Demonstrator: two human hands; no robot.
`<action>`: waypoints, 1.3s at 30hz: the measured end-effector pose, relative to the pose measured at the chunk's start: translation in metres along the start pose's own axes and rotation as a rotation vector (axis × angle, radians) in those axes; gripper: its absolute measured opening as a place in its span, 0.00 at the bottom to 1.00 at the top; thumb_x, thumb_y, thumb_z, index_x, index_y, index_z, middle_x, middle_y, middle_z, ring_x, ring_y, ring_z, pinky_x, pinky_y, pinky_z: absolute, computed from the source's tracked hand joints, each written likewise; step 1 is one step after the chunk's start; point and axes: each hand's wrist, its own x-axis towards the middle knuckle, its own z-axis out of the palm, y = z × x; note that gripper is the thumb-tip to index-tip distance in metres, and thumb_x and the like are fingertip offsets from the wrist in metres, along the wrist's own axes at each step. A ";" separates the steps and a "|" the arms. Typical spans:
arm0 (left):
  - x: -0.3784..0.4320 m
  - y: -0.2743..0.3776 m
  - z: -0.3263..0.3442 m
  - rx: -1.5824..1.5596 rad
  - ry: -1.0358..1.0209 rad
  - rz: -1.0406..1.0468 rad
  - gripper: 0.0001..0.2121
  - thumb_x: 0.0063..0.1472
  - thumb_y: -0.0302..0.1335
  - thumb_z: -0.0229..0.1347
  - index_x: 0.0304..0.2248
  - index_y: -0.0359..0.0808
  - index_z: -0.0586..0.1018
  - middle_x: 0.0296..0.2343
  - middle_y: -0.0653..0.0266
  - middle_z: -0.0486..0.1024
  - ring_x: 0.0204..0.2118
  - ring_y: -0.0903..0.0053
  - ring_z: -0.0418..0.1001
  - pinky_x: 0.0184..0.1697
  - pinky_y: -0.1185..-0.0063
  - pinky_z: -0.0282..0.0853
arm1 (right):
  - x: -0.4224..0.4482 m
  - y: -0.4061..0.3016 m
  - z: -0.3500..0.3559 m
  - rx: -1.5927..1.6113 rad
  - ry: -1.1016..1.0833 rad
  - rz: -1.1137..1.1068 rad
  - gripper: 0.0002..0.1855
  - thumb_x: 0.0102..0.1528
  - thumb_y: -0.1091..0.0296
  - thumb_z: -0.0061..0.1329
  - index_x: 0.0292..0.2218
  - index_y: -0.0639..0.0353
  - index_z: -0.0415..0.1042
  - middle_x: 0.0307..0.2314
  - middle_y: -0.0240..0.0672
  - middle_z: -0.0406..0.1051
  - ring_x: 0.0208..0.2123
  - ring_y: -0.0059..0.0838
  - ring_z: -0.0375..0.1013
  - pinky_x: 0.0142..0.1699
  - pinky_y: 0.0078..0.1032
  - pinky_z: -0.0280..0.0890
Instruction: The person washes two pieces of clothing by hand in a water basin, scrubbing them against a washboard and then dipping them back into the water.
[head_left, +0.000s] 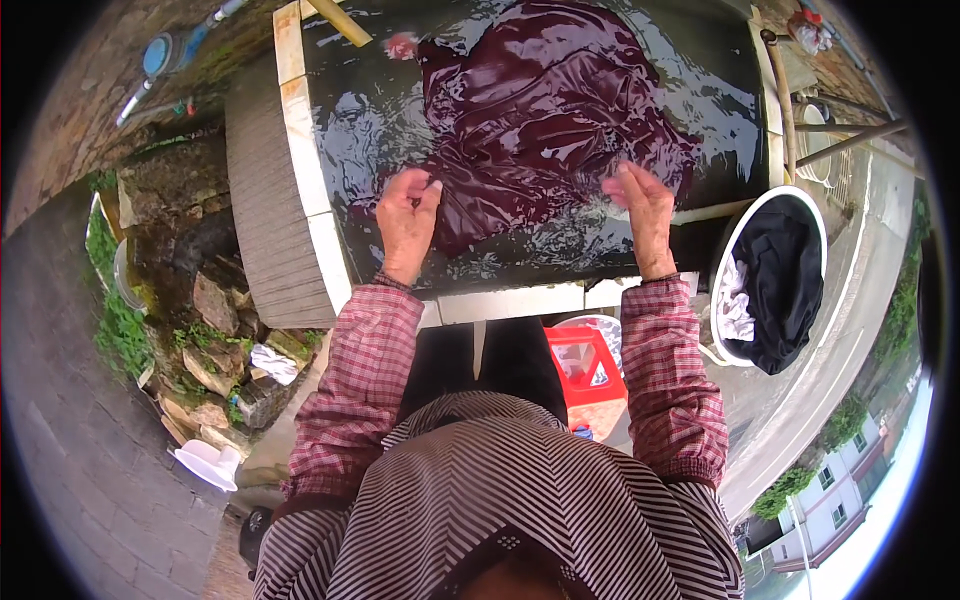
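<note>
A large dark maroon cloth (540, 97), wet and wrinkled, is spread in the water of a tank rimmed with pale tiles (510, 304). My left hand (409, 221) pinches its near edge at the left, thumb against curled fingers. Farther right, my right hand (643, 210) grips the near side of the same cloth, with its fingertips at the water. Folds run between the two hands. Ripples and reflections hide parts of the fabric under the surface. Checked sleeve covers reach down to both wrists.
A white bucket (823, 255) with black and white cloth stands right of the tank. A sloped ribbed slab (270, 187) adjoins the left rim. Below the near rim is a red plastic stool (589, 367). Rocks (217, 322) lie at left; a wooden pole (780, 105) leans at right.
</note>
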 end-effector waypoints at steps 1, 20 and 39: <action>-0.002 0.005 0.009 0.019 -0.007 0.092 0.12 0.52 0.26 0.61 0.35 0.31 0.76 0.28 0.60 0.75 0.28 0.74 0.73 0.34 0.78 0.69 | -0.001 0.009 0.003 -0.003 0.010 -0.017 0.16 0.57 0.67 0.52 0.44 0.68 0.74 0.26 0.35 0.77 0.27 0.20 0.75 0.34 0.15 0.68; 0.030 0.021 0.062 0.155 -0.166 0.337 0.09 0.52 0.22 0.54 0.35 0.33 0.78 0.28 0.54 0.73 0.33 0.59 0.71 0.38 0.71 0.68 | 0.046 0.018 -0.004 -0.961 0.106 -0.438 0.22 0.51 0.60 0.57 0.47 0.50 0.73 0.24 0.41 0.75 0.27 0.42 0.75 0.33 0.32 0.68; 0.041 0.075 0.024 -1.099 -0.382 -0.623 0.09 0.59 0.27 0.55 0.38 0.32 0.77 0.36 0.66 0.77 0.39 0.80 0.74 0.44 0.80 0.69 | 0.041 -0.004 0.049 -0.885 -0.205 -1.046 0.12 0.51 0.68 0.54 0.37 0.62 0.74 0.28 0.44 0.73 0.38 0.47 0.72 0.40 0.34 0.70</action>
